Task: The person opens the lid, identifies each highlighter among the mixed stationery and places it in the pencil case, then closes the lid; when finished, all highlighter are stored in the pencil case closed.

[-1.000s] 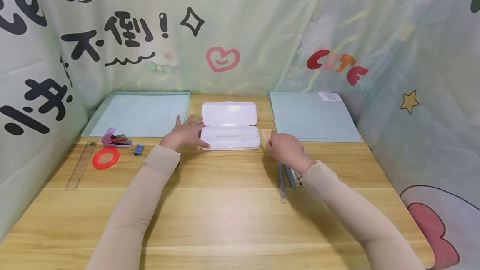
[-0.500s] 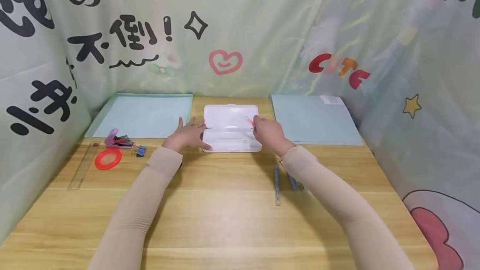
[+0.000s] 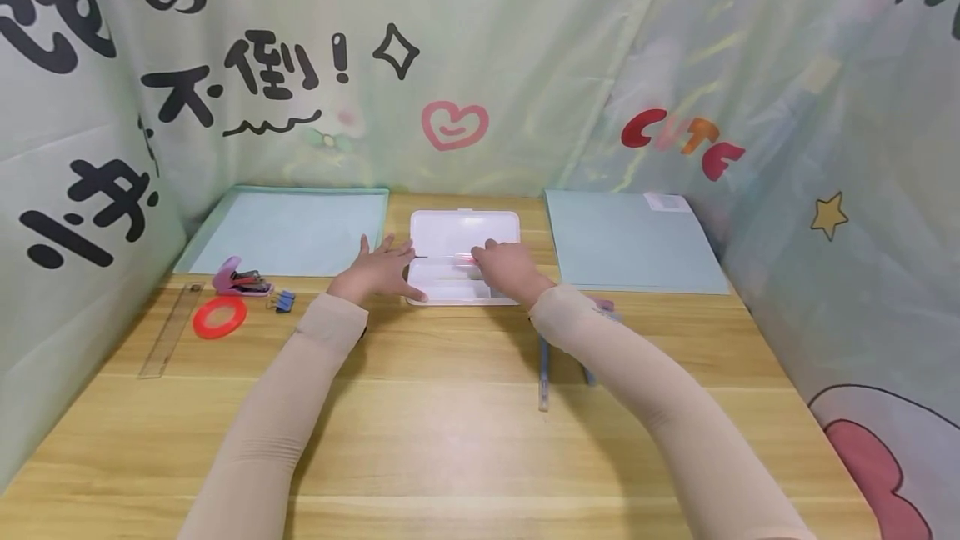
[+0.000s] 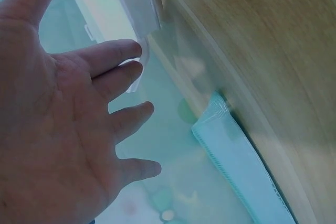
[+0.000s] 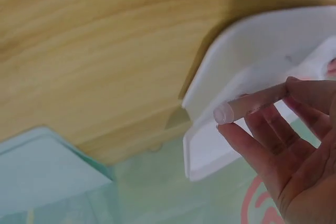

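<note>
An open white pencil case [image 3: 465,232] stands at the back middle of the table, its lid tipped back. At its left end rests my left hand [image 3: 375,271], fingers spread and straight, the thumb at the front corner. My right hand [image 3: 513,269] reaches over the right half of the case. It pinches a slim pen [image 5: 257,102] between thumb and fingers; in the head view the pen looks clear with a red part and lies across the tray. In the left wrist view the palm of my left hand [image 4: 68,119] holds nothing.
Blue pens [image 3: 543,373] lie partly under the right sleeve. To the left are a purple stapler [image 3: 240,280], a blue binder clip [image 3: 283,301], a red tape ring [image 3: 220,317] and a clear ruler [image 3: 171,332]. Pale blue folders [image 3: 637,244] lie at either side of the case.
My right hand has moved left from beside the case to over its tray, carrying the pen along. My left hand stays at the case's left end.
</note>
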Action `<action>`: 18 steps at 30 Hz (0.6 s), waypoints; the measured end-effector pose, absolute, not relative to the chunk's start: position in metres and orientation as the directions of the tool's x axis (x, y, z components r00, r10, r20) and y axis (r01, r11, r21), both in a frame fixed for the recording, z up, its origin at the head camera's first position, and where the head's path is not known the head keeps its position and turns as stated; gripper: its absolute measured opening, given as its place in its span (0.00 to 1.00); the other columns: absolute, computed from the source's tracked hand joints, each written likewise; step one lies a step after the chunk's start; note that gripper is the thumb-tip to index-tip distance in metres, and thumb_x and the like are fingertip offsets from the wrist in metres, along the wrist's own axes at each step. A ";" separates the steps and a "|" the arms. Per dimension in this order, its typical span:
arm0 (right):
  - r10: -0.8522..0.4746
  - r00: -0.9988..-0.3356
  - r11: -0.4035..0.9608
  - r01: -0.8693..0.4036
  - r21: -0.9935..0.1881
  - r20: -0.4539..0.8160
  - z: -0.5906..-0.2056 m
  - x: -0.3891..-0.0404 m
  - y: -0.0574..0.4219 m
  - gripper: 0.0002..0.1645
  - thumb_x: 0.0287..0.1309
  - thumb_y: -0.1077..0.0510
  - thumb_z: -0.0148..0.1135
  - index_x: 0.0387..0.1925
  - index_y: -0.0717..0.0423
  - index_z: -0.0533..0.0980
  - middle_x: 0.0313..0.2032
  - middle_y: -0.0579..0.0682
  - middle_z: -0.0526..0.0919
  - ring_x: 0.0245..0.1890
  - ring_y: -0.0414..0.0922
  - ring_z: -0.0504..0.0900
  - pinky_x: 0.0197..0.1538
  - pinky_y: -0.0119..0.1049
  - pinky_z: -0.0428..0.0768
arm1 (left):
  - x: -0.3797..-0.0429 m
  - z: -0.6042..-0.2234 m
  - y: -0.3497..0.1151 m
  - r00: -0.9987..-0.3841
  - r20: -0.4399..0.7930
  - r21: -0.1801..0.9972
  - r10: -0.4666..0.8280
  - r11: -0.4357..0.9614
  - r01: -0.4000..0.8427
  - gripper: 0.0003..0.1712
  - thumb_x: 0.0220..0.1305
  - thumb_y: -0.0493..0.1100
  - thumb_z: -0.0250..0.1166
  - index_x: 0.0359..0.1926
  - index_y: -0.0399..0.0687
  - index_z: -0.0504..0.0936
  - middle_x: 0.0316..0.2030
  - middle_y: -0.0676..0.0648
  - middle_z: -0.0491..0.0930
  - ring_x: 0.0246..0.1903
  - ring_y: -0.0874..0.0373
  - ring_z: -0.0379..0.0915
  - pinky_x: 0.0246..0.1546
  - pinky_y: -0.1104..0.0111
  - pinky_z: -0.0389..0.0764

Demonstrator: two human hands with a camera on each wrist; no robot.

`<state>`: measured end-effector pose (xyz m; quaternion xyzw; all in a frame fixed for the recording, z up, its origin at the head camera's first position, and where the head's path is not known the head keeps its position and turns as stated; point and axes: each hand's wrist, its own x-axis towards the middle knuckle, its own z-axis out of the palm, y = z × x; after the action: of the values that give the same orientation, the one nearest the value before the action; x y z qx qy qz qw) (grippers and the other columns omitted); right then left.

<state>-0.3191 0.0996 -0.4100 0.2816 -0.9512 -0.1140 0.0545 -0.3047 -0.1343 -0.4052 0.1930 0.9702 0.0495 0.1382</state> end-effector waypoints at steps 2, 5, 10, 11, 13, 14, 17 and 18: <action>-0.570 -0.821 0.801 -0.544 0.251 0.036 -0.413 -0.319 0.096 0.08 0.55 0.57 0.52 0.37 0.49 0.74 0.24 0.48 0.71 0.17 0.42 0.69 0.18 0.36 0.70 | -0.304 -0.405 -0.135 -0.887 -0.249 0.153 0.389 0.920 0.360 0.58 0.38 0.76 0.54 0.65 0.48 0.51 0.66 0.50 0.42 0.63 0.45 0.26 0.50 0.42 0.20; -0.584 -0.811 0.788 -0.558 0.261 0.029 -0.416 -0.317 0.094 0.08 0.57 0.55 0.51 0.35 0.48 0.76 0.23 0.48 0.71 0.18 0.43 0.70 0.21 0.37 0.71 | -0.303 -0.404 -0.134 -0.889 -0.245 0.151 0.387 0.921 0.359 0.58 0.38 0.75 0.54 0.65 0.48 0.51 0.65 0.50 0.43 0.63 0.46 0.26 0.51 0.42 0.22; -0.566 -0.824 0.796 -0.547 0.259 -0.002 -0.417 -0.315 0.093 0.10 0.59 0.53 0.49 0.36 0.46 0.77 0.24 0.47 0.71 0.20 0.42 0.70 0.24 0.37 0.72 | -0.303 -0.404 -0.133 -0.889 -0.242 0.155 0.388 0.920 0.359 0.58 0.38 0.75 0.54 0.65 0.47 0.52 0.65 0.50 0.43 0.63 0.46 0.26 0.50 0.42 0.20; -0.562 -0.827 0.799 -0.544 0.256 -0.007 -0.417 -0.315 0.093 0.10 0.59 0.53 0.49 0.36 0.45 0.77 0.24 0.47 0.71 0.20 0.42 0.70 0.24 0.37 0.72 | -0.303 -0.405 -0.133 -0.889 -0.244 0.155 0.387 0.921 0.358 0.58 0.38 0.76 0.54 0.65 0.48 0.51 0.66 0.50 0.42 0.63 0.46 0.26 0.50 0.42 0.19; -0.557 -0.830 0.803 -0.543 0.246 -0.014 -0.418 -0.315 0.094 0.11 0.58 0.54 0.49 0.36 0.43 0.78 0.25 0.46 0.71 0.22 0.42 0.70 0.26 0.37 0.72 | -0.304 -0.405 -0.134 -0.888 -0.245 0.162 0.390 0.919 0.359 0.58 0.38 0.75 0.54 0.65 0.47 0.51 0.66 0.50 0.42 0.63 0.45 0.26 0.48 0.43 0.17; -0.560 -0.828 0.803 -0.547 0.237 -0.012 -0.418 -0.314 0.094 0.11 0.58 0.54 0.49 0.37 0.42 0.78 0.25 0.45 0.71 0.23 0.42 0.71 0.27 0.37 0.73 | -0.304 -0.405 -0.134 -0.887 -0.247 0.166 0.390 0.919 0.358 0.59 0.37 0.75 0.55 0.65 0.47 0.51 0.66 0.50 0.42 0.63 0.45 0.25 0.48 0.43 0.17; -0.579 -0.815 0.799 -0.567 0.202 0.002 -0.418 -0.312 0.096 0.12 0.57 0.57 0.50 0.38 0.41 0.78 0.27 0.45 0.72 0.25 0.43 0.72 0.26 0.38 0.73 | -0.304 -0.405 -0.134 -0.888 -0.247 0.171 0.388 0.919 0.354 0.59 0.37 0.75 0.55 0.65 0.47 0.51 0.66 0.50 0.42 0.63 0.45 0.25 0.48 0.43 0.17; -0.585 -0.811 0.797 -0.573 0.191 0.010 -0.418 -0.310 0.097 0.13 0.55 0.59 0.50 0.38 0.41 0.78 0.27 0.45 0.73 0.25 0.43 0.73 0.26 0.39 0.73 | -0.303 -0.405 -0.135 -0.888 -0.244 0.174 0.389 0.919 0.355 0.58 0.38 0.75 0.56 0.65 0.47 0.51 0.66 0.50 0.42 0.63 0.45 0.25 0.48 0.42 0.17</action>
<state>-0.3103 0.0973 -0.4176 0.3056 -0.9473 -0.0896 0.0341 -0.3035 -0.1347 -0.4050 0.1918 0.9696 0.0624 0.1383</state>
